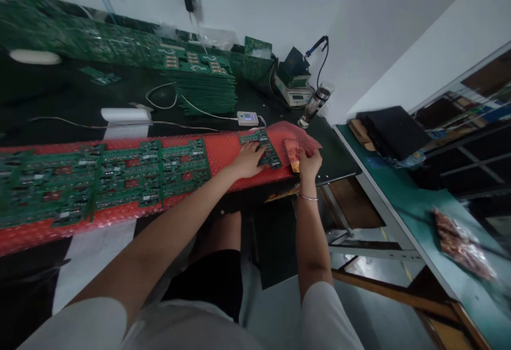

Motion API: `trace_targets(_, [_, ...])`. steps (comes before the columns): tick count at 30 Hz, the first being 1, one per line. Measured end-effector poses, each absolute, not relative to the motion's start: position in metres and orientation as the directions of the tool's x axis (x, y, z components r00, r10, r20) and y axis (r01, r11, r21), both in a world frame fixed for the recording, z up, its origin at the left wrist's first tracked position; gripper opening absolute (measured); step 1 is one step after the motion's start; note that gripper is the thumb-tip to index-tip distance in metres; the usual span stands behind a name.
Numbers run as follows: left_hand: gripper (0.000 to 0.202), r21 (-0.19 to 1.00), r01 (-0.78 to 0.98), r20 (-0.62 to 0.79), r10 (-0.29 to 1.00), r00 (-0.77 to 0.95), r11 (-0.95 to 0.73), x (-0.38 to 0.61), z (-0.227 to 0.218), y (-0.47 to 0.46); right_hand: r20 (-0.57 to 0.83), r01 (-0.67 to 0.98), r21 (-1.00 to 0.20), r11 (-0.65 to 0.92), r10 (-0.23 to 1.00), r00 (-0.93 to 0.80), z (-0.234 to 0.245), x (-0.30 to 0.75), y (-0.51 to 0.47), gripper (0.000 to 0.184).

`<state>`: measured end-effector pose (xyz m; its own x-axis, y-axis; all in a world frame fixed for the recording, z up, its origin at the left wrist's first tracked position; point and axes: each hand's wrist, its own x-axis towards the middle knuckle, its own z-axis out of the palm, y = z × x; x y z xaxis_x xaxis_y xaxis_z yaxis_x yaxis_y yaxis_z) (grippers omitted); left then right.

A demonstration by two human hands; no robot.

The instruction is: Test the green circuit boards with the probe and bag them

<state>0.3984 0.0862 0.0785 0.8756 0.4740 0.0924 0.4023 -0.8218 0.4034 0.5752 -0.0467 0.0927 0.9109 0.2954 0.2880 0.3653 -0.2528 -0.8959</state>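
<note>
A long red bubble-wrap sheet (223, 150) lies along the front of the dark bench. Several green circuit boards (120, 172) rest on it in a row. My left hand (248, 159) lies flat, fingers spread, on a single green circuit board (264, 147) near the sheet's right end. My right hand (309, 163) is closed on the folded end of the red bubble wrap (297, 145), lifting it beside that board.
Stacks of green boards (207, 86) line the back of the bench, with a white roll (125, 114), a small white device (247, 118), a scale (295, 94) and a metal bottle (313, 106). A green-topped table (415, 206) at right holds a black box (393, 132) and a bagged item (463, 243).
</note>
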Motion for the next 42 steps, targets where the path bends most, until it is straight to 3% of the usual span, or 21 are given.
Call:
trace_targets(4, [0.069, 0.376, 0.395, 0.085, 0.456, 0.886, -0.838, 0.418, 0.083, 0.087, 0.33, 0.413, -0.899, -0.146, 0.395, 0.857, 0.092, 0.573, -0.047, 0.043])
trace_targets(8, [0.065, 0.425, 0.355, 0.086, 0.428, 0.9, -0.833, 0.417, 0.086, 0.082, 0.419, 0.553, -0.824, -0.127, 0.521, 0.744, 0.091, 0.562, -0.04, 0.04])
trace_targets(10, [0.057, 0.461, 0.43, 0.135, 0.54, 0.831, -0.776, 0.41, 0.087, 0.076, 0.46, 0.628, -0.772, -0.099, 0.595, 0.659, 0.089, 0.553, -0.036, 0.04])
trace_targets(13, [0.047, 0.518, 0.686, 0.119, 0.837, 0.534, -0.511, 0.396, 0.088, 0.066, 0.523, 0.742, -0.669, 0.039, 0.735, 0.433, 0.083, 0.537, -0.032, 0.037])
trace_targets(15, [0.046, 0.523, 0.751, 0.044, 0.893, 0.448, -0.403, 0.389, 0.088, 0.062, 0.521, 0.793, -0.599, 0.115, 0.807, 0.277, 0.078, 0.529, -0.031, 0.036])
trace_targets(17, [0.048, 0.532, 0.744, -0.015, 0.874, 0.485, -0.404, 0.386, 0.088, 0.061, 0.477, 0.818, -0.558, 0.137, 0.86, 0.181, 0.074, 0.525, -0.031, 0.037])
trace_targets(24, [0.051, 0.614, 0.684, -0.014, 0.861, 0.508, -0.394, 0.381, 0.085, 0.069, 0.284, 0.892, -0.449, 0.048, 0.955, 0.092, 0.065, 0.524, -0.04, 0.038])
trace_targets(27, [0.035, 0.554, 0.698, 0.044, 0.854, 0.518, -0.453, 0.379, 0.083, 0.068, 0.255, 0.903, -0.427, 0.037, 0.963, 0.081, 0.072, 0.527, -0.041, 0.034])
trace_targets(29, [0.03, 0.499, 0.718, 0.07, 0.848, 0.525, -0.485, 0.379, 0.085, 0.067, 0.244, 0.917, -0.395, -0.06, 0.955, 0.167, 0.081, 0.532, -0.037, 0.032])
trace_targets(32, [0.03, 0.454, 0.742, 0.054, 0.847, 0.529, -0.492, 0.38, 0.09, 0.066, 0.161, 0.929, -0.198, -0.313, 0.924, 0.346, 0.096, 0.541, -0.024, 0.037])
trace_targets(35, [0.044, 0.449, 0.76, 0.029, 0.857, 0.514, -0.471, 0.379, 0.093, 0.066, 0.055, 0.917, -0.055, -0.395, 0.916, 0.398, 0.108, 0.547, -0.01, 0.044])
trace_targets(37, [0.052, 0.437, 0.755, 0.031, 0.847, 0.531, -0.49, 0.379, 0.093, 0.066, 0.042, 0.924, -0.126, -0.36, 0.929, 0.368, 0.115, 0.552, -0.004, 0.051])
trace_targets(40, [0.044, 0.377, 0.726, 0.025, 0.79, 0.612, -0.574, 0.378, 0.094, 0.066, 0.052, 0.904, -0.347, -0.249, 0.957, 0.284, 0.123, 0.56, 0.001, 0.051])
trace_targets(42, [0.042, 0.35, 0.693, 0.003, 0.74, 0.672, -0.63, 0.371, 0.097, 0.069, -0.015, 0.846, -0.472, -0.248, 0.962, 0.273, 0.126, 0.565, 0.001, 0.049])
